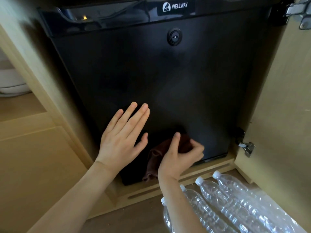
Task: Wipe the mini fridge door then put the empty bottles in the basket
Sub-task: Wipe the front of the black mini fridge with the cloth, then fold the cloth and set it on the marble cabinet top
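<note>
Pale wood cabinet (42,148): frames the scene at far left, with a shelf recess holding a white rounded object (11,81) too blurred for me to identify.
Mini fridge door (168,78): matte black, shut, filling the cabinet opening; glossy top strip carries the brand label "WELLWAY" (175,6), and a round keyhole (174,37) sits below it at centre.
My left hand (123,137): laid flat on the lower left of the door, palm against the surface, fingers (134,118) spread and straight, gripping nothing.
Brown cloth (156,158): bunched against the bottom of the door, just right of my left hand; one fold hangs down toward the door's lower edge.
My right hand (178,157): fingers curled closed around the cloth, thumb on top, pressing it to the door near its lower edge.
Wooden base ledge (168,187): runs beneath the fridge, with a long slot cut along it.
Empty bottles (223,204): clear plastic with white caps, lying side by side on the floor at lower right, caps pointing toward the fridge; my right forearm crosses over the leftmost ones.
Open cabinet door (282,98): pale wood, swung out at far right, with metal hinges (246,147) at top and bottom.
</note>
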